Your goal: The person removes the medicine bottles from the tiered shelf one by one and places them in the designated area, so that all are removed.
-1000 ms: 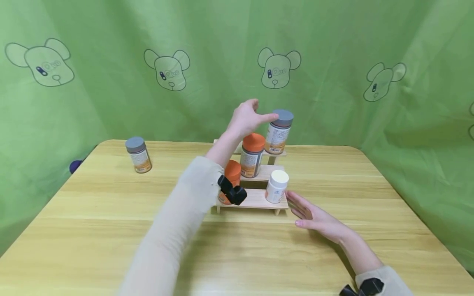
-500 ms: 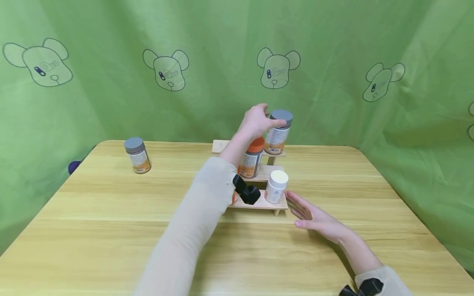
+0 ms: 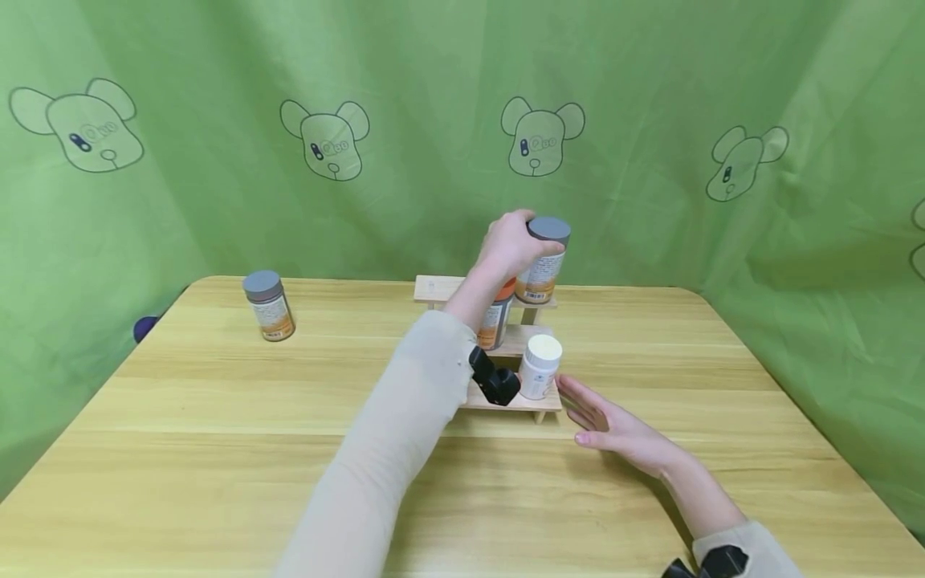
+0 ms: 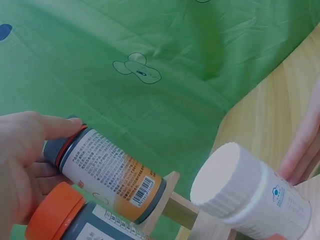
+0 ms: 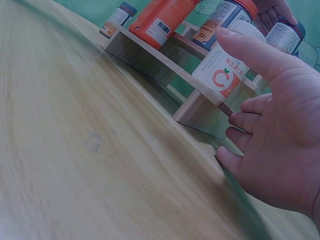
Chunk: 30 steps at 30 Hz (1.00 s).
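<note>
My left hand grips a grey-capped supplement bottle near its cap, thumb on the near side and fingers behind. The bottle stands upright at the right end of the top step of a wooden three-step stand. An orange-capped bottle on the middle step is partly hidden by my left wrist. At the right of the lowest step is a white bottle. My right hand, fingers loosely extended, lies beside the stand's right end, fingertips close to it. In the right wrist view an orange bottle shows on the lowest step.
Another grey-capped bottle stands by itself on the left back part of the wooden table. Behind the table hangs a green curtain with mouse-head drawings. My left sleeve crosses in front of the stand.
My left hand has moved right and slightly down, from beside the grey-capped bottle's lid to a grip round it. The bottle and right hand stay in place.
</note>
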### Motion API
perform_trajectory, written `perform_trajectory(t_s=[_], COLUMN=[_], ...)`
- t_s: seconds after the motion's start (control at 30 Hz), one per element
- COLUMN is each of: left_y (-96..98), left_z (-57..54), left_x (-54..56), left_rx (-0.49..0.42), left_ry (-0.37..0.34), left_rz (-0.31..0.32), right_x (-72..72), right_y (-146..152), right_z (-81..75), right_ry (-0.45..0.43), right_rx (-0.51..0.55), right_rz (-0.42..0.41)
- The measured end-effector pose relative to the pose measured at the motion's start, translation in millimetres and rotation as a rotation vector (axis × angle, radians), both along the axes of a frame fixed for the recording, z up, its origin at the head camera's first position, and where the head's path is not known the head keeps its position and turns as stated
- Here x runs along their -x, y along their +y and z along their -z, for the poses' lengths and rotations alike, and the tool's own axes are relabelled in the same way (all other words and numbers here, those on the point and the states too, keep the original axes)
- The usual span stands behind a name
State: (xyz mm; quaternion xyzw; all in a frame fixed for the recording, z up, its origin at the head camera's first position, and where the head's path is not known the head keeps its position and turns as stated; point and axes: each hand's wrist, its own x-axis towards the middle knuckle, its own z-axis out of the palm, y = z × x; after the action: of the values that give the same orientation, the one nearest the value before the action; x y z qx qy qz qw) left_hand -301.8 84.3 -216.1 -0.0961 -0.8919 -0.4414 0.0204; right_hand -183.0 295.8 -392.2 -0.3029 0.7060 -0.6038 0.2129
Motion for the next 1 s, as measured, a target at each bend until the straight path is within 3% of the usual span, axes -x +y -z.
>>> perform_trajectory(t_s=[0.37,1.0], left_y=[-4.3,-42.9], left_z=[-1.7,-24.3], left_x=[-1.0,1.5], left_rx=[-0.012,-0.212], left_ry=[0.013,0.124], left_rz=[-0.047,-0.071], right_x=[-0.6,-0.8], right_y=[-0.3,-0.6], right_z=[-0.5,-1.0], right_ry=[-0.013,-0.005], right_rx=[-0.009,-0.008], right_rz=[0.008,0.004])
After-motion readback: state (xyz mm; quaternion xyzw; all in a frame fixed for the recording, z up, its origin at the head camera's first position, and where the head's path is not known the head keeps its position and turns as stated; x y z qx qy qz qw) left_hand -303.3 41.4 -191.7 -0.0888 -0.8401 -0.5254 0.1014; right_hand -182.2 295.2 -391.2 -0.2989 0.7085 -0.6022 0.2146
